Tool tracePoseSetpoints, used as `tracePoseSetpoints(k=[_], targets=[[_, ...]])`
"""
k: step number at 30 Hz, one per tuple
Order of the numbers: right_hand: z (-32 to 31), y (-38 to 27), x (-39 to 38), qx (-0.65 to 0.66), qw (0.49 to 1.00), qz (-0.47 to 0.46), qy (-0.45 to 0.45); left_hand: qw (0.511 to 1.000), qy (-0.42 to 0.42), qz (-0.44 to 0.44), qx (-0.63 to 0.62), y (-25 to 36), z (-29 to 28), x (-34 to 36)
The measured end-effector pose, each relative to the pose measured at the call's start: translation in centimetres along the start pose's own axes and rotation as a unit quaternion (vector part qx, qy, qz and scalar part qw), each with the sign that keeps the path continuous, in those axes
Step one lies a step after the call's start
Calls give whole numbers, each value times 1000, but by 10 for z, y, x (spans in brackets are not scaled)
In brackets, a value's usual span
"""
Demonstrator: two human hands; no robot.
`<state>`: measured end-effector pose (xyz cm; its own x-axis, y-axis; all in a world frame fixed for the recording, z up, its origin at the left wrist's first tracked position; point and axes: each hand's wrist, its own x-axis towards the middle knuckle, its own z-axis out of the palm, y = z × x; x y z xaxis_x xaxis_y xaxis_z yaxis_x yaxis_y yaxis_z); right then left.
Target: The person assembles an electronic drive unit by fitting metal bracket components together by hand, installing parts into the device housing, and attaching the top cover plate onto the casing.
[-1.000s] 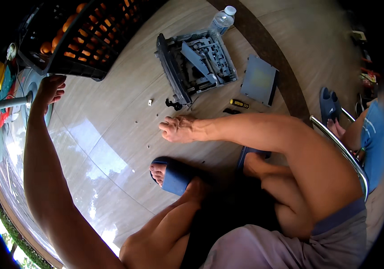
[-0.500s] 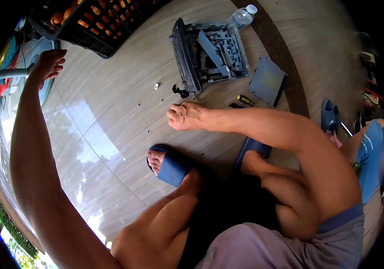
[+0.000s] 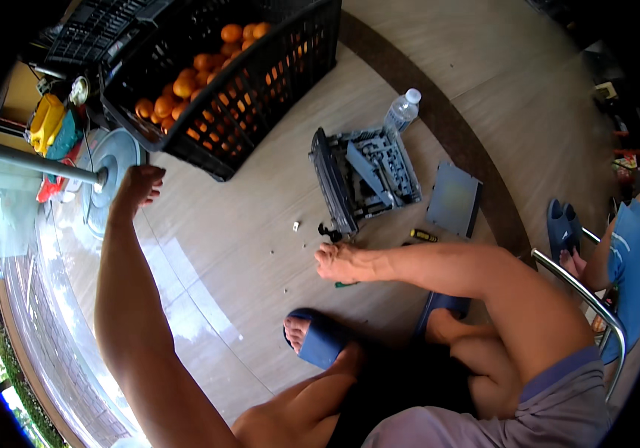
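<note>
My left hand (image 3: 139, 188) reaches out at the left with loosely bent fingers set apart. Nothing shows in it, and a round grey-blue base (image 3: 118, 160) is nearest. My right hand (image 3: 337, 261) is closed low over the floor; whatever its fingers hold is hidden. A green sliver (image 3: 346, 284) peeks out below that hand. Just beyond it lie a small black part (image 3: 329, 233) and an opened electronic device (image 3: 368, 175) with a dark front panel and bare metal insides. A yellow-and-black screwdriver (image 3: 423, 235) and a flat metal cover (image 3: 454, 199) lie to its right.
A black plastic crate (image 3: 223, 160) of orange fruit (image 3: 185, 86) stands at the far left. Past the device is a clear bottle (image 3: 403, 110). Tiny parts and a white piece (image 3: 296, 226) dot the tiled floor. Another person's leg (image 3: 600, 257) and a metal chair frame (image 3: 588, 295) are at right.
The view has shifted up and left, showing more of the crate and the chair frame. A green sliver now shows under my right hand. Both hands keep much the same pose.
</note>
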<state>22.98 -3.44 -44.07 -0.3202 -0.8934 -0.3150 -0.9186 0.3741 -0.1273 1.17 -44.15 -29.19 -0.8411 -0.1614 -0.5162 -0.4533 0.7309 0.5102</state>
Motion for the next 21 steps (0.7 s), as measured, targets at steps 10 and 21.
tracePoseSetpoints(k=[10, 21], targets=[[-4, 9, -8, 67, 997, 1, 28, 938, 300, -26, 170, 11, -33, -20], [0, 31, -52, 254, 960, 118, 29, 936, 189, 255, 149, 150, -24, -16]])
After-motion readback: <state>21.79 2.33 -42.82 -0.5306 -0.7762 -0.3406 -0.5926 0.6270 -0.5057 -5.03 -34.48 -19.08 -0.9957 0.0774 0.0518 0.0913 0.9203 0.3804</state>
